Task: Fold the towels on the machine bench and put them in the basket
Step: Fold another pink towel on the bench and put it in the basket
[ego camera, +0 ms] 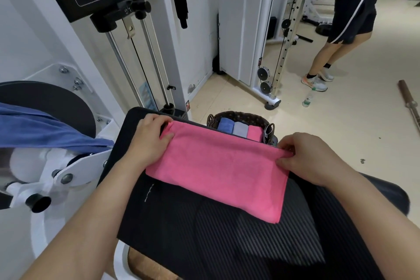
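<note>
A pink towel, folded into a long rectangle, lies flat on the black padded machine bench. My left hand pinches its far left corner. My right hand pinches its far right corner. Just beyond the bench stands a dark wicker basket on the floor. Inside it stand a folded blue towel, a grey towel and a pink towel side by side. Another blue towel hangs over a machine part at the left.
The white weight machine frame with guide rods rises at the left and behind. A person in dark shorts stands at the far right on the beige floor. A water bottle and a barbell lie on the floor nearby.
</note>
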Motion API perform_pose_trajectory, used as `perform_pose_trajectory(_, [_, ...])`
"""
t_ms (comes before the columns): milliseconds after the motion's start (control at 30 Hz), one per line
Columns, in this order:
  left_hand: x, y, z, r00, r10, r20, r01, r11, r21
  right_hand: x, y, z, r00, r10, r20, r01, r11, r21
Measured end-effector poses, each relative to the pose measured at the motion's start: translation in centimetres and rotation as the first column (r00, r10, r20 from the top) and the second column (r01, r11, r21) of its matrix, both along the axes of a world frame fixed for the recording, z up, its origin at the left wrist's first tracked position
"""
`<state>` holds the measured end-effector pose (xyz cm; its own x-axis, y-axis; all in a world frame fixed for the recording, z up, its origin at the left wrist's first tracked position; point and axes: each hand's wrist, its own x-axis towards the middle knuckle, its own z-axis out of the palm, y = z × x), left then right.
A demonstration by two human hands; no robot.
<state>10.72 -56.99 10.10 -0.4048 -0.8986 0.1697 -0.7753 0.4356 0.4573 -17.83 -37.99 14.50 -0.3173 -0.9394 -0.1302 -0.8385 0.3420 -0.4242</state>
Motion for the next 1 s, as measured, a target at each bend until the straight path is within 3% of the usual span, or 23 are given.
perform_pose_trajectory(133, [-1.2, 0.0, 1.9, 0.995, -0.091, 0.033, 0.09, 0.996, 0.03, -0.3, -1.1, 0.3, 0.993, 0.011, 0.12, -0.016, 0.999, 0.042])
perform_pose_trajectory(200, [-1.6, -0.2, 2.6, 0.994, -0.098, 0.041, 0.093, 0.99, 0.109, -0.5, -1.6, 0.7, 0.973, 0.005, 0.23, -0.024, 0.996, 0.08])
perform_pose_trajectory(300, [-1.2, -0.2, 3.1, 0.998, -0.06, 0.025, 0.057, 0.993, 0.108, -1.3, -2.3, 1.7, 0.95, 0.019, 0.31, -0.084, 0.976, 0.199])
perform_pose_trajectory(500, [3.1, 2.0, 4.5, 0.974, 0.062, -0.22, -0.015, 0.978, 0.209, -1.5, -4.5, 6.1, 0.951, 0.091, 0.295, -0.167, 0.955, 0.244])
perform_pose_trajectory(600, [5.6, 4.3, 7.1, 0.932, 0.133, -0.337, -0.097, 0.988, 0.123, -0.6, -6.9, 9.7, 0.94, 0.122, 0.319, -0.182, 0.969, 0.165])
perform_pose_trajectory(733, [8.2, 9.1, 9.6, 0.87, 0.191, -0.455, -0.247, 0.967, -0.066, 2.4, -9.3, 13.6, 0.884, 0.227, 0.41, -0.168, 0.97, -0.176])
perform_pose_trajectory(800, [8.9, 12.0, 8.8, 0.889, 0.174, -0.423, -0.257, 0.955, -0.146, 3.8, -9.5, 14.4, 0.868, 0.295, 0.4, -0.185, 0.939, -0.291])
perform_pose_trajectory(867, [9.1, 14.9, 6.2, 0.928, 0.144, -0.343, -0.224, 0.952, -0.208, 4.3, -9.4, 13.5, 0.841, 0.318, 0.438, -0.194, 0.933, -0.304])
perform_pose_trajectory(933, [8.2, 18.3, 2.5, 0.967, 0.12, -0.226, -0.161, 0.972, -0.171, 4.5, -8.8, 10.9, 0.849, 0.316, 0.423, -0.225, 0.942, -0.25])
perform_pose_trajectory(1000, [6.5, 21.8, -1.9, 0.994, 0.108, -0.027, -0.11, 0.991, -0.071, 4.5, -8.0, 7.4, 0.904, 0.338, 0.262, -0.301, 0.938, -0.172])
